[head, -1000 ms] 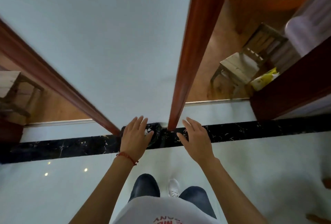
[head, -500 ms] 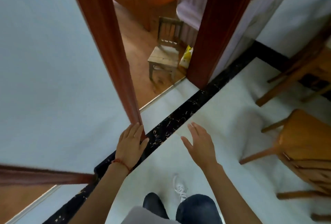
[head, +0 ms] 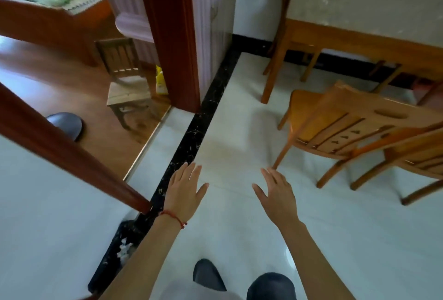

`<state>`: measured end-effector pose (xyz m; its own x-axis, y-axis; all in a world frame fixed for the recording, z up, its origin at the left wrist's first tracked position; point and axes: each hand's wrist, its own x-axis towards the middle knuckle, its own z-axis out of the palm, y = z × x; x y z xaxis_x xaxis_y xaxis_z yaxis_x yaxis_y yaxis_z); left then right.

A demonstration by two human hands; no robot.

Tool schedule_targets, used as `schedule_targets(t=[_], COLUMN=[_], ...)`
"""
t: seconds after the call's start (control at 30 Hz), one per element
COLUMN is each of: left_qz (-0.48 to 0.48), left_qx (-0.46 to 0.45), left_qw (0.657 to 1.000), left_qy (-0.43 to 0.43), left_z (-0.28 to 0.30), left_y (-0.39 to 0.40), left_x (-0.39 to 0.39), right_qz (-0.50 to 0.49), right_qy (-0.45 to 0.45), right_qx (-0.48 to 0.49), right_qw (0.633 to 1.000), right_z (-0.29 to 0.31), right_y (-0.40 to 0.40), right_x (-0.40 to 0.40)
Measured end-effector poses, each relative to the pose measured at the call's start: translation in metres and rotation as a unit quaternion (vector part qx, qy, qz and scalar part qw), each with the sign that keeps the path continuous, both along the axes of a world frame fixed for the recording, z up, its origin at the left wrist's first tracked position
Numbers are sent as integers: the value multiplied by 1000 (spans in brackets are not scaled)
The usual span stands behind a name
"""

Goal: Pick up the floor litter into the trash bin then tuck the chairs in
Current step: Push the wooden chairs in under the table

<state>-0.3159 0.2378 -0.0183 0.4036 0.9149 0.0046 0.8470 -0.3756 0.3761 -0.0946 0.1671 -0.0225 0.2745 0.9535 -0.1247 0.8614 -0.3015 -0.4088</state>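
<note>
Head view: I see both hands held out over the white floor (head: 323,239), palms down, fingers straight and spread, holding nothing. My left hand (head: 184,194) wears a red string at the wrist; my right hand (head: 278,198) is at frame centre. At lower left, the black trash bin (head: 121,249) with white litter (head: 124,250) inside stands by the wall. 2 wooden chairs (head: 335,127) stand pulled out at right, before the table (head: 359,5) at upper right. I can read no writing anywhere.
</note>
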Motion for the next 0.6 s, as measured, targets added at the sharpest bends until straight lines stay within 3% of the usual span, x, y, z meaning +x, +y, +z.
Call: schedule_targets(t=[0.6], left_qz=[-141], left_qx=[40], left_qw=[989], left_qy=[10], left_z=[12], left_y=[-107], left_x=[296], right_qz=[-134], right_qy=[-16], right_qx=[33], right_qw=[990], right_z=[18], right_y=[-165], right_x=[264])
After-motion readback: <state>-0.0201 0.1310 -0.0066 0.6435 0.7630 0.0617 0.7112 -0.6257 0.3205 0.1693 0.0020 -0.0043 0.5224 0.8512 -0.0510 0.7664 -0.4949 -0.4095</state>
